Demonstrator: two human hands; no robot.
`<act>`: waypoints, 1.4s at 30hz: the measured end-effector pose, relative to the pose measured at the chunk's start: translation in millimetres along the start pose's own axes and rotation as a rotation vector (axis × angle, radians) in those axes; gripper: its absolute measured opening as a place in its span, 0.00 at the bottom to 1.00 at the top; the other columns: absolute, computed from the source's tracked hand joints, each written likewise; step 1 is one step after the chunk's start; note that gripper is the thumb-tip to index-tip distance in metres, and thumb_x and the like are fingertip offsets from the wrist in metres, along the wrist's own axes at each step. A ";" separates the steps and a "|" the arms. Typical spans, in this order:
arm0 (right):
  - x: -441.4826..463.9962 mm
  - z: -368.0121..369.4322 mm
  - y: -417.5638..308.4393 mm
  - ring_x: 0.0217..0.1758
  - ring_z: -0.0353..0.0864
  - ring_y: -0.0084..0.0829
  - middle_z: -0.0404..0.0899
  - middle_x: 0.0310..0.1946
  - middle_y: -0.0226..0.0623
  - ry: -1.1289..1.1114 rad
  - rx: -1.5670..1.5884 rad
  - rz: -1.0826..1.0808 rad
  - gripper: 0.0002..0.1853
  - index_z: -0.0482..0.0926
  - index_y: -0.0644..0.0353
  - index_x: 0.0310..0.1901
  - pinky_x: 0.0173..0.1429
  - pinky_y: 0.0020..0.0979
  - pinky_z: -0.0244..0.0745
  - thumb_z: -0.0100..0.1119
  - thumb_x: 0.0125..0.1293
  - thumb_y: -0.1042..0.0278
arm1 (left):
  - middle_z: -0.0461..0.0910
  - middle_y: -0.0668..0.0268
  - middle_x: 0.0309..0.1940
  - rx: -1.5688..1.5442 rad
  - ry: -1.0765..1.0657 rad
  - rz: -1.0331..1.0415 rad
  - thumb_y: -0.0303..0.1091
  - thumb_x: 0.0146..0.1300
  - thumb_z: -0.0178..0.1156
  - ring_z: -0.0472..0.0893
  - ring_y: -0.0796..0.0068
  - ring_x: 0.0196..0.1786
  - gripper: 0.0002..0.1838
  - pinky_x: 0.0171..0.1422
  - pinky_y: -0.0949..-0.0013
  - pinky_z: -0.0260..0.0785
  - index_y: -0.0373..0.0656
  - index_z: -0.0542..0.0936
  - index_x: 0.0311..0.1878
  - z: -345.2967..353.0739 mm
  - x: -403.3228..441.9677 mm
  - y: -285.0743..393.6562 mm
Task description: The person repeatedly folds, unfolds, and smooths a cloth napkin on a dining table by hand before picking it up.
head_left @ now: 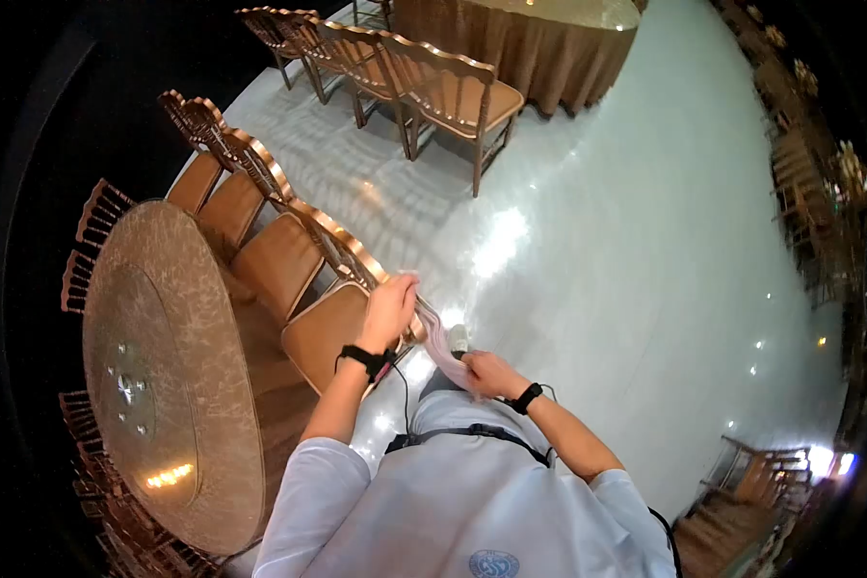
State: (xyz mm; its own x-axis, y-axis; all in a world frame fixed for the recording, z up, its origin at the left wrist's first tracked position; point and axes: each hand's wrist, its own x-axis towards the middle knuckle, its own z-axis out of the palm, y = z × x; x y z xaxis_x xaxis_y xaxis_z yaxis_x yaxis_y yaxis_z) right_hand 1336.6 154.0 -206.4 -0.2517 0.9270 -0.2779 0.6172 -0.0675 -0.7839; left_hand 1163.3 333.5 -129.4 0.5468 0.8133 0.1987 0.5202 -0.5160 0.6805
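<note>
A pale pinkish cloth (439, 344) stretches between my two hands, hanging beside the end of a chair back. My left hand (388, 310) is closed at the upper end of the cloth, right at the top rail of the nearest gold-brown chair (326, 332). Whether its fingers also touch the rail is hidden. Lower down and to the right, my right hand (492, 374) is closed on the other end of the cloth, in front of my body. Both wrists wear black bands.
A round table (231, 385) with a glass turntable stands on the left, chairs lined along it. Farther ahead is another table (520, 58) with a brown cloth skirt and more chairs (453, 91). Shiny pale floor (645, 241) extends to the right, with furniture (742, 501) at lower right.
</note>
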 end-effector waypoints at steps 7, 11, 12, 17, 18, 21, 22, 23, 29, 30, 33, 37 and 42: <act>12.4 -119.5 72.7 0.31 0.77 0.56 0.79 0.28 0.55 0.172 -0.028 0.507 0.13 0.79 0.69 0.30 0.37 0.47 0.72 0.53 0.53 0.65 | 0.79 0.56 0.31 0.050 0.026 -0.142 0.29 0.58 0.53 0.79 0.53 0.33 0.07 0.37 0.57 0.72 0.42 0.79 0.38 4.9 -2.1 6.7; -35.7 -157.6 232.8 0.35 0.82 0.48 0.81 0.30 0.54 0.355 0.107 0.808 0.17 0.80 0.70 0.33 0.40 0.43 0.75 0.53 0.57 0.61 | 0.78 0.57 0.31 0.061 0.023 -0.150 0.28 0.57 0.55 0.79 0.54 0.33 0.09 0.36 0.57 0.72 0.41 0.78 0.40 5.6 -3.9 11.9; -49.8 -171.5 265.4 0.40 0.82 0.43 0.82 0.33 0.51 0.074 -0.359 0.672 0.16 0.81 0.67 0.36 0.43 0.37 0.75 0.52 0.57 0.62 | 0.78 0.59 0.31 0.117 -0.043 -0.191 0.28 0.57 0.55 0.78 0.55 0.33 0.09 0.36 0.58 0.72 0.41 0.78 0.41 3.2 -4.4 16.9; -60.4 -282.9 353.8 0.26 0.80 0.37 0.80 0.22 0.48 0.432 0.276 1.063 0.16 0.75 0.75 0.24 0.29 0.37 0.75 0.46 0.55 0.68 | 0.78 0.61 0.31 0.115 0.080 -0.351 0.30 0.58 0.56 0.78 0.59 0.35 0.08 0.37 0.60 0.72 0.42 0.79 0.40 7.8 2.8 42.1; -46.2 -309.3 351.6 0.22 0.78 0.37 0.78 0.21 0.46 0.539 0.291 0.979 0.15 0.75 0.71 0.22 0.25 0.37 0.72 0.48 0.55 0.65 | 0.78 0.61 0.31 0.158 0.113 -0.390 0.30 0.59 0.56 0.78 0.60 0.35 0.07 0.37 0.61 0.72 0.42 0.79 0.39 10.7 4.7 46.6; 50.4 -373.3 341.3 0.16 0.73 0.37 0.75 0.15 0.46 0.652 0.185 0.834 0.13 0.75 0.71 0.19 0.24 0.37 0.72 0.45 0.54 0.71 | 0.78 0.62 0.30 0.256 0.216 -0.490 0.31 0.59 0.56 0.78 0.61 0.35 0.06 0.37 0.61 0.71 0.42 0.80 0.37 27.5 7.3 53.8; 91.3 -389.4 347.2 0.16 0.73 0.37 0.74 0.14 0.45 0.629 0.488 0.783 0.13 0.75 0.70 0.19 0.24 0.37 0.72 0.45 0.55 0.72 | 0.78 0.62 0.30 0.308 0.290 -0.563 0.32 0.59 0.56 0.77 0.60 0.35 0.07 0.37 0.61 0.71 0.42 0.80 0.37 32.4 8.0 57.6; 133.0 -404.7 352.5 0.16 0.73 0.37 0.74 0.14 0.45 0.590 0.791 0.727 0.14 0.75 0.69 0.18 0.24 0.37 0.72 0.44 0.55 0.73 | 0.77 0.62 0.29 0.362 0.364 -0.634 0.33 0.59 0.56 0.76 0.60 0.34 0.07 0.37 0.60 0.70 0.42 0.80 0.37 37.7 9.6 62.8; 295.8 -377.7 236.5 0.39 0.80 0.52 0.79 0.35 0.58 0.461 -0.255 0.203 0.16 0.74 0.70 0.46 0.42 0.45 0.75 0.50 0.56 0.73 | 0.78 0.59 0.40 0.574 0.352 -0.931 0.39 0.60 0.57 0.75 0.52 0.46 0.12 0.50 0.54 0.66 0.42 0.81 0.40 97.1 16.3 98.0; 307.8 -373.3 227.4 0.40 0.78 0.57 0.78 0.34 0.61 0.390 -0.209 0.162 0.14 0.74 0.69 0.43 0.45 0.47 0.73 0.49 0.57 0.71 | 0.79 0.57 0.43 0.439 0.237 -1.110 0.42 0.61 0.55 0.75 0.50 0.48 0.15 0.53 0.53 0.66 0.42 0.80 0.43 108.5 20.5 99.7; 313.1 -382.4 223.0 0.42 0.76 0.61 0.76 0.33 0.64 0.288 -0.146 0.118 0.14 0.73 0.69 0.42 0.48 0.49 0.72 0.49 0.58 0.69 | 0.78 0.52 0.48 0.197 -0.083 -1.290 0.47 0.63 0.52 0.75 0.48 0.52 0.21 0.58 0.52 0.66 0.42 0.77 0.51 139.6 37.0 112.7; 307.3 -422.0 251.5 0.44 0.76 0.60 0.77 0.35 0.63 0.277 -0.106 0.134 0.14 0.75 0.71 0.37 0.50 0.47 0.72 0.50 0.57 0.67 | 0.76 0.49 0.51 0.069 -0.344 -1.240 0.52 0.64 0.48 0.74 0.49 0.56 0.26 0.60 0.53 0.66 0.44 0.71 0.59 159.4 100.6 113.6; 251.7 -480.2 350.5 0.43 0.80 0.52 0.79 0.38 0.60 0.207 -0.002 0.441 0.19 0.77 0.72 0.40 0.48 0.41 0.74 0.53 0.56 0.61 | 0.76 0.48 0.51 0.208 -0.428 -1.010 0.50 0.64 0.49 0.74 0.49 0.56 0.26 0.60 0.53 0.66 0.44 0.71 0.59 193.9 195.7 78.3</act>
State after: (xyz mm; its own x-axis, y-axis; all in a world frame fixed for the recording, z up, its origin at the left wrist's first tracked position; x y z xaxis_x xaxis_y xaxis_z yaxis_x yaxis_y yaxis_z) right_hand 1847.6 540.8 -284.5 0.1874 0.8640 -0.4673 0.6333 -0.4699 -0.6149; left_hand 1438.3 400.2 -173.9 -0.0294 0.7454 -0.6660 0.9313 0.2625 0.2527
